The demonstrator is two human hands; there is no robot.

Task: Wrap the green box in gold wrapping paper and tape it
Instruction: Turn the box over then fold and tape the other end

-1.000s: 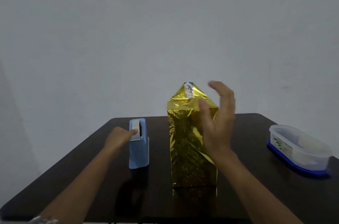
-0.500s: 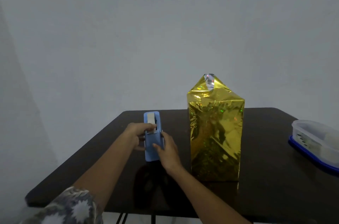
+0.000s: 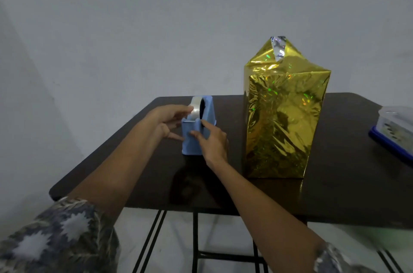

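Left hand (image 3: 166, 117) pinching tape (image 3: 196, 108), right hand (image 3: 213, 142) gripping blue dispenser (image 3: 190, 148), gold-wrapped box (image 3: 281, 116) standing upright, peak up

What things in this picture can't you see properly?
All from the head view:
- The green box: fully hidden inside the gold wrapping paper.
- The loose end of the tape roll: covered by the left hand, so whether it pinches the tape is unclear.
- The plastic container: cut off by the right edge, contents blurred.
- The front of the blue tape dispenser: partly behind the right hand.
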